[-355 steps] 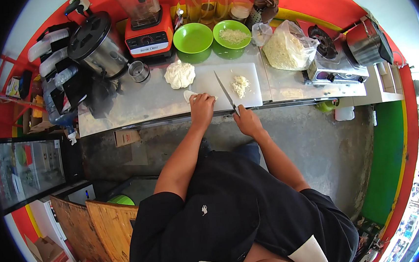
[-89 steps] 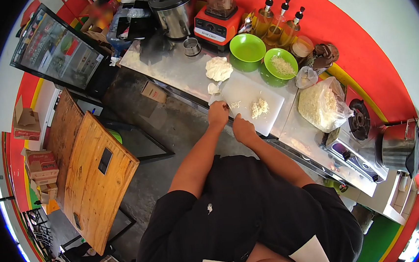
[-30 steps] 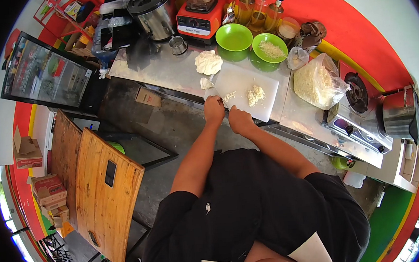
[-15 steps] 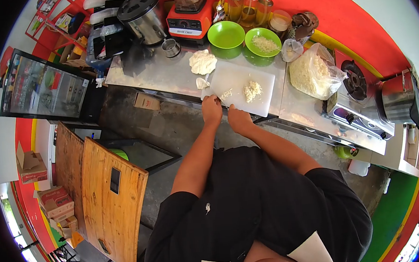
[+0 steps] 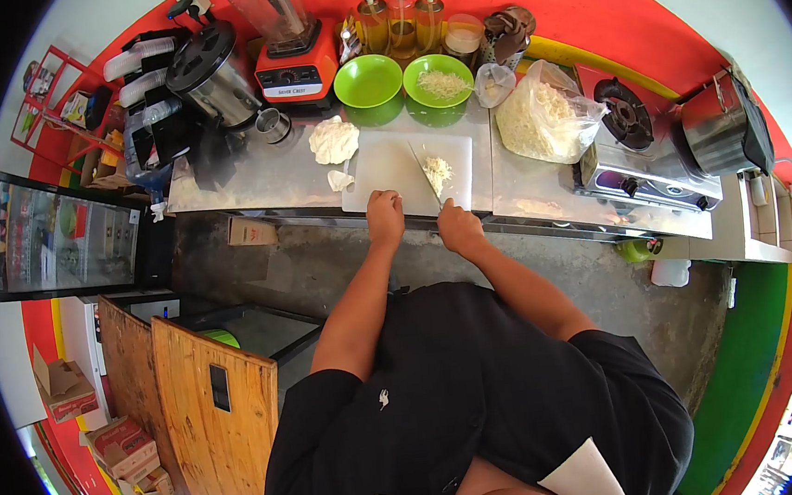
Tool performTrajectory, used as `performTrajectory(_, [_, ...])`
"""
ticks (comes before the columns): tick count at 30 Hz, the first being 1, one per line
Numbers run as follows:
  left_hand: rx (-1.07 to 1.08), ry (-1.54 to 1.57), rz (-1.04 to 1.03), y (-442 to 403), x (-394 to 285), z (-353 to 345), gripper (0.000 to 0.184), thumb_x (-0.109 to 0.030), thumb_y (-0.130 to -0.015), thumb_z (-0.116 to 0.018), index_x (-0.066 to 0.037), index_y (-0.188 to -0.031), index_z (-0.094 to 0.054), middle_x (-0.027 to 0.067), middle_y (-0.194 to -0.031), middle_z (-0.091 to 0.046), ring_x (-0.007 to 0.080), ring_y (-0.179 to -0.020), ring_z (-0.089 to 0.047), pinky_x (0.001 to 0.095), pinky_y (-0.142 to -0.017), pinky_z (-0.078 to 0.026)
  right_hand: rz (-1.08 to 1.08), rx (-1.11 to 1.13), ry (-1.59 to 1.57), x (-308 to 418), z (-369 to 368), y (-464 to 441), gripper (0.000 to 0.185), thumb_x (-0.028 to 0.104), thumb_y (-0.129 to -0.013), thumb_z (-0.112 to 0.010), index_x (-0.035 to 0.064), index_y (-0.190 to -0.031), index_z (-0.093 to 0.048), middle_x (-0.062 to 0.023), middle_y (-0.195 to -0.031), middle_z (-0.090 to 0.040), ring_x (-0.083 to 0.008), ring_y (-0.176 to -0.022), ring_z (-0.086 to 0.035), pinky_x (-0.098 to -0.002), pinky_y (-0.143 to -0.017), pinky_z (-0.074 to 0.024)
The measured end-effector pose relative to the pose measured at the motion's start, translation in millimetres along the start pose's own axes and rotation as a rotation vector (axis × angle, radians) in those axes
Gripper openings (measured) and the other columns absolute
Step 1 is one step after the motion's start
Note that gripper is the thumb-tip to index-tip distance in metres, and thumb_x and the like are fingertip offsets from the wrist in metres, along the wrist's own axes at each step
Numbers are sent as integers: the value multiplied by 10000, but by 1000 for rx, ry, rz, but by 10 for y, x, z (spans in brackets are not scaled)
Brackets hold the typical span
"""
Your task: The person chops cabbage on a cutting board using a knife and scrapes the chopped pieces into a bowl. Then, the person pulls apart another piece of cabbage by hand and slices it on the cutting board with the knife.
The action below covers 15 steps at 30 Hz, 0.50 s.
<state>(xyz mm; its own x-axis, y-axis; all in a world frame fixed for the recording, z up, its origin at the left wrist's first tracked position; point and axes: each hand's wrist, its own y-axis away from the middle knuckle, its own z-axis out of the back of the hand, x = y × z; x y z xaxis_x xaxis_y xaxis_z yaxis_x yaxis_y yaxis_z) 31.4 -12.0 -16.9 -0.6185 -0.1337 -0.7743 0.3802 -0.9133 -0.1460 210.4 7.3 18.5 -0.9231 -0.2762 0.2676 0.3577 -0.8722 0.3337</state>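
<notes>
My right hand (image 5: 460, 227) is closed on the handle of a knife (image 5: 427, 175), whose blade lies along the left side of a pile of shredded white food (image 5: 439, 173) on the white cutting board (image 5: 382, 165). At the board's front left edge is my left hand (image 5: 384, 217), its fingers curled in; whether something small is in them is hidden. A small white piece (image 5: 340, 180) rests at the board's left edge, with a larger white lump (image 5: 334, 141) behind it on the steel counter.
Two green bowls stand behind the board, the left one (image 5: 368, 82) without visible contents, the right one (image 5: 438, 82) holding shreds. A red blender (image 5: 297, 72), bottles (image 5: 402, 28) and a steel pot (image 5: 213, 76) line the back. Rightward are a filled plastic bag (image 5: 546, 115) and a stove (image 5: 642, 154).
The view has turned, shifting the counter. The knife blade now shows beside the pile. The shreds that lay apart near my left hand no longer show there. My hands are farther apart.
</notes>
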Motion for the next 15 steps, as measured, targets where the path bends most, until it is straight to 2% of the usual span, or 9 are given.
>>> performTrajectory(2, [6,6,3,-20,-30,-38,60,-36,-868,-684,-17,-919,-709,175,-952,-633,380,-887,-646,455,-802,-521,-25,-11,-30,-21,16,15,312,266,-1021,-526,-38,-1080,-499,-289,-932,-700,-439,-884,-722,-515,-757,-594])
performTrajectory(4, [13,9,9,-32,-68,-28,56,-42,-867,-686,-18,-909,-712,174,-949,-633,376,-886,-646,453,-804,-522,-5,46,-62,54,120,73,258,185,-995,-520,-49,-1103,-512,-280,-973,-706,-429,-924,-724,-485,-798,-598])
performTrajectory(5, [16,-21,10,-34,-82,-17,55,-43,-863,-684,-16,-901,-714,173,-942,-632,376,-882,-646,451,-803,-522,-4,47,-61,77,112,75,258,185,-995,-520,-49,-1103,-512,-280,-973,-706,-429,-924,-724,-485,-798,-598])
performTrajectory(7, [15,-50,15,-36,-112,-6,56,-44,-859,-683,-14,-893,-716,173,-935,-632,376,-878,-645,449,-803,-523,81,59,-118,122,93,70,326,276,-1023,-520,-45,-1076,-502,-298,-927,-695,-462,-874,-712,-532,-768,-584])
performTrajectory(15, [31,-148,45,-44,-140,-12,82,-52,-840,-653,-16,-845,-726,161,-960,-658,368,-909,-651,461,-813,-531,177,119,-23,246,18,-33,317,268,-1027,-504,-47,-1065,-507,-305,-954,-696,-458,-902,-712,-530,-789,-579])
